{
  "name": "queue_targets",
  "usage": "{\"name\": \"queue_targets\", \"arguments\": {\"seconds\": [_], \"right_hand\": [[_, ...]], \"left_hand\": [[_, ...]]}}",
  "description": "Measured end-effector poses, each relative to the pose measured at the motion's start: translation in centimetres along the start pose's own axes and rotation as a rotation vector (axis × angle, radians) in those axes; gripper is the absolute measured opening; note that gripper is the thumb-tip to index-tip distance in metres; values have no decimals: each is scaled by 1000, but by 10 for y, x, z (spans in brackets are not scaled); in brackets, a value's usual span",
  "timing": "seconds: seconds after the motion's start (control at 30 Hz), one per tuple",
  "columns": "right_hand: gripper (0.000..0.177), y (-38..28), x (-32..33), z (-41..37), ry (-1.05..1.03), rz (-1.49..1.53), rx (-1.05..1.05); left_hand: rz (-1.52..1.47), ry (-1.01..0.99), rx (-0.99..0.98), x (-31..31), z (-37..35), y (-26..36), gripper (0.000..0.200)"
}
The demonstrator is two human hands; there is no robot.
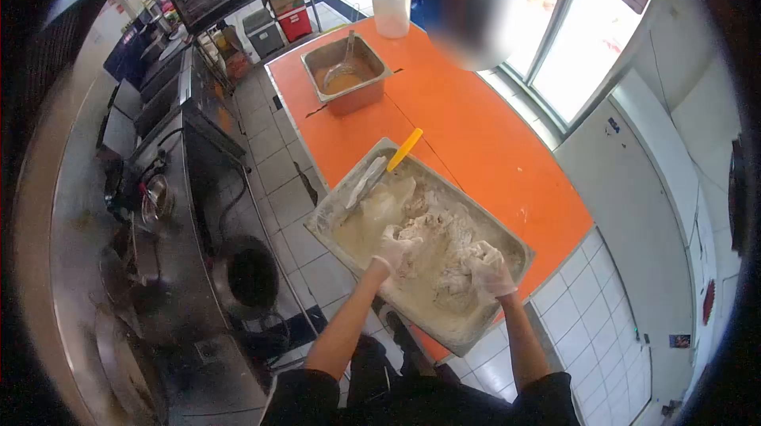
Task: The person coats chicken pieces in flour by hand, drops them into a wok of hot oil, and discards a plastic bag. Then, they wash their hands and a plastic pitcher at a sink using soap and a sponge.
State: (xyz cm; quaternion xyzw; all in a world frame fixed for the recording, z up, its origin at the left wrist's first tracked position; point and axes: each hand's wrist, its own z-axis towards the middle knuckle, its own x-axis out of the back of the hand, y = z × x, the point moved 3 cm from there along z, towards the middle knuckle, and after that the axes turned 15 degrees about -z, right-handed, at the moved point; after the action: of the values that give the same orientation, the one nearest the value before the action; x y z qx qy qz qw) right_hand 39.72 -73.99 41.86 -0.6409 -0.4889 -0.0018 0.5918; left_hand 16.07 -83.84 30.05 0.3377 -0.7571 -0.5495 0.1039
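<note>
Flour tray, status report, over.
Gloved left hand and right hand down on floured pieces, grip unclear. Pieces heaped in the tray. Yellow-handled scraper at far corner, clear of both hands.

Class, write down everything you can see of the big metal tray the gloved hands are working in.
The tray is a large, shallow, rectangular metal pan with a raised rim, dusted white all over. It lies flat and askew on the orange table, its near side seemingly overhanging the edge. Inside are pale flour and clumped coated pieces. The gloved left hand and right hand press into those pieces. A yellow-handled tool rests across its far corner.
</note>
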Motion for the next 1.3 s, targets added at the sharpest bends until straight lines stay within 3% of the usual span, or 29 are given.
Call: {"name": "queue_targets", "arguments": {"seconds": [0.07,0.1,0.17,0.2,0.27,0.3,0.33,0.37,0.43,0.47,0.53,0.6,0.63,0.7,0.73,0.77,0.83,0.87,0.93,0.97,1.07,1.13,1.2,1.27,1.3], "right_hand": [[20,16,-13,15,-25,71,52],[17,13,-19,20,22,-73,353],[15,11,-30,25,72,-206,648],[14,14,-35,29,21,-114,626],[13,7,-38,27,-31,-17,603],[14,12,-39,25,-166,336,282],[16,15,-42,18,-296,675,-54],[16,16,-36,14,-297,676,-57],[23,31,-18,6,-205,-6,43],[23,52,-19,3,-204,-6,39],[29,91,-26,-7,5,-138,256],[32,90,-28,-20,14,-237,319],[34,85,-30,-30,-2,-275,332],[38,67,-33,-49,-44,-330,340],[40,58,-34,-57,-54,-343,344],[42,51,-33,-63,-55,-351,348],[46,37,-30,-66,-5,-306,354],[43,34,-31,-63,54,-256,359],[36,32,-27,-57,216,-104,383],[36,33,-23,-54,224,-90,364],[40,32,-32,-32,-159,-261,263],[39,39,-50,-11,-144,-323,190],[39,49,-67,3,-69,-238,199],[39,68,-73,8,5,-129,230],[41,78,-76,7,-83,-239,345]], "left_hand": [[-265,-154,66,1,-3,-5,53],[-257,-155,68,-2,-9,-1,53],[91,-251,-16,-20,-41,38,45],[99,-252,-9,-23,-44,34,45],[401,-427,-150,-36,-53,35,37],[405,-425,-144,-34,-57,36,37],[457,-550,-65,-37,-65,43,35],[505,-674,12,-39,-69,48,34],[497,-747,69,-28,-55,43,36],[490,-821,128,-26,-48,38,39],[654,-470,72,-30,-16,47,54],[812,-236,-149,-50,0,61,67],[803,-235,-151,-60,6,53,67],[1118,-336,-634,-79,26,31,63],[1110,-332,-641,-78,46,0,63],[1343,-344,-578,-75,68,-43,56],[1575,-356,-514,-73,81,-55,49],[1510,-473,-781,-71,69,-33,43],[1422,-612,-1041,-84,41,-5,38],[1362,-619,-927,-87,31,1,35],[1207,-587,-588,-87,0,38,28],[1173,-550,-477,-91,-26,82,27],[644,-737,-129,-104,-51,120,34],[613,-634,-122,-94,-35,135,34],[566,-530,-112,-88,-27,141,34]]}}
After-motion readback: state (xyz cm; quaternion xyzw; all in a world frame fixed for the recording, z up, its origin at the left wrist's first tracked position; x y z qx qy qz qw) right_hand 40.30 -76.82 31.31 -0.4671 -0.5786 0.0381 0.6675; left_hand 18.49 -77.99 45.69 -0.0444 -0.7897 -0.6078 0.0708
